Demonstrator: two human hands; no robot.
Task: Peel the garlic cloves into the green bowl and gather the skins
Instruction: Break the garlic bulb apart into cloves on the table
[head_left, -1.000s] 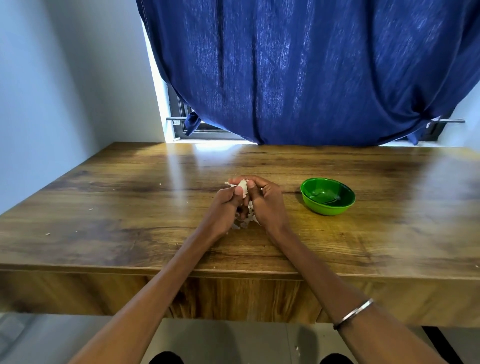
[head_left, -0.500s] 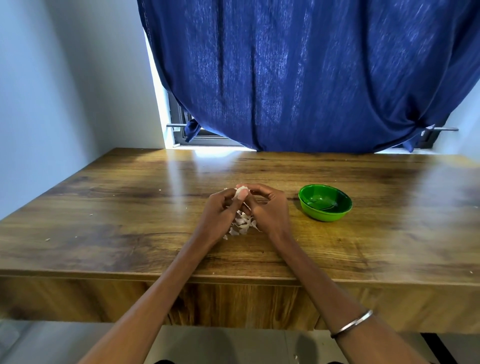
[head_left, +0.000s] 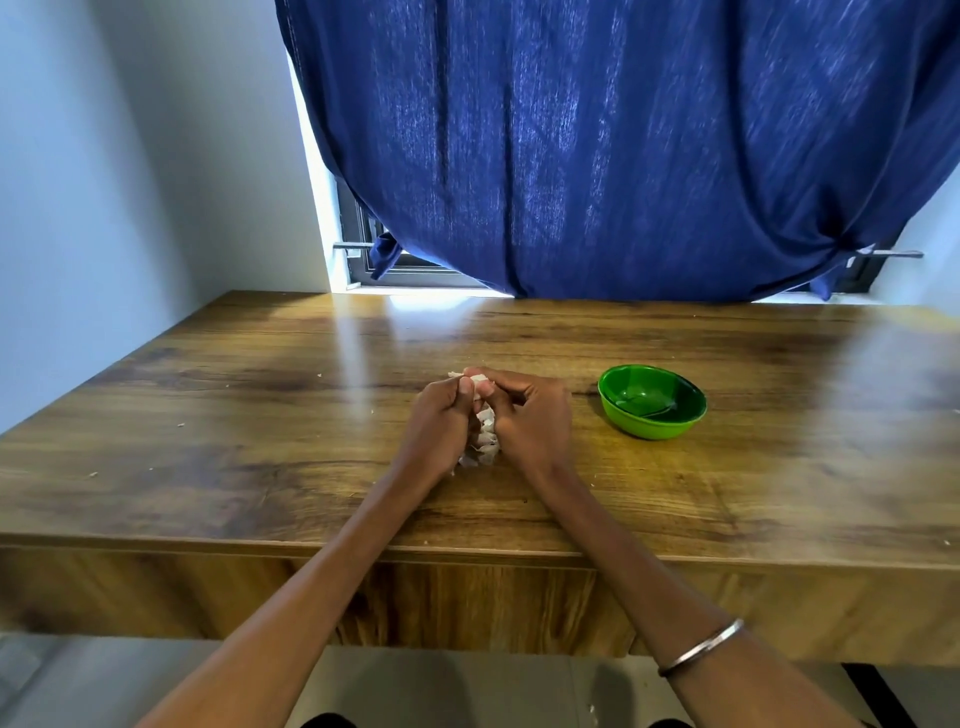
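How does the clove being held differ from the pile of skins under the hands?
The garlic clove is one pale, rounded piece held above the table in the grip of the left hand and right hand; the skins are many thin, ragged flakes.
The clove is raised at the fingertips; the skins lie loose on the wooden table between the wrists.
Both are whitish, and neither is in the green bowl.
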